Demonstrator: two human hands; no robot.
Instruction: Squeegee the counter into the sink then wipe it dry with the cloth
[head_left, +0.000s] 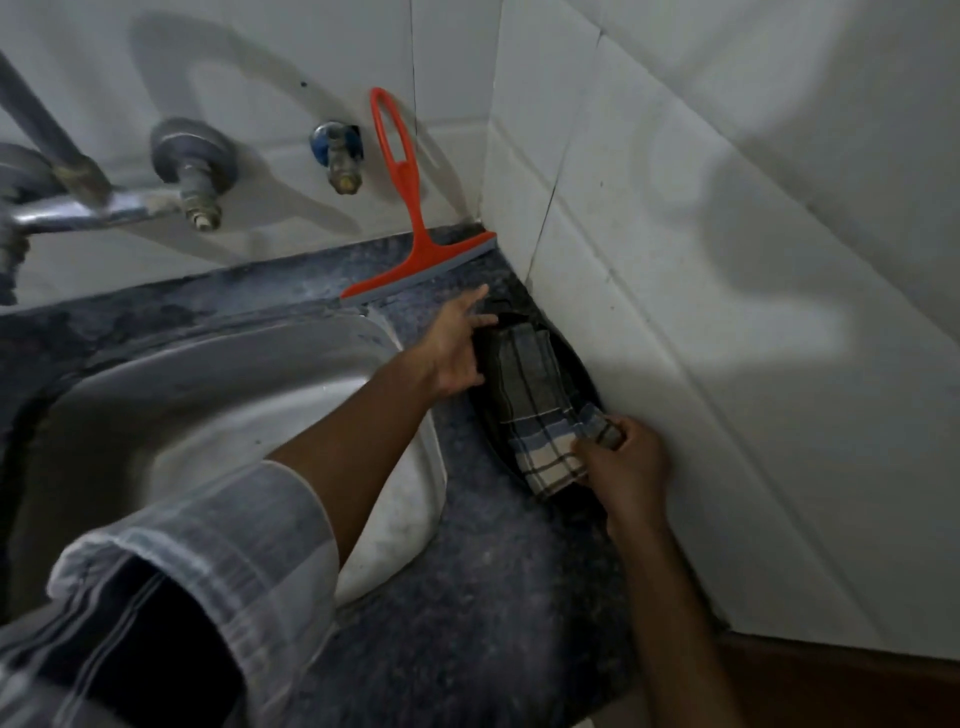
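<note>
A checked cloth (540, 405) in blue, cream and grey lies folded on a dark tray (488, 431) against the right wall. My right hand (626, 460) pinches its near corner. My left hand (460, 351) grips its far left edge, fingers spread over the fold. The orange squeegee (415, 249) leans against the back wall, blade resting on the dark speckled counter (498, 571). The steel sink (208, 415) lies to the left, under my left forearm.
A metal tap and pipes (192, 176) stick out of the tiled back wall over the sink, with a small blue-handled valve (337, 156) beside the squeegee handle. White tiles (727, 312) close off the right side. The counter's front edge (691, 670) ends by a brown surface.
</note>
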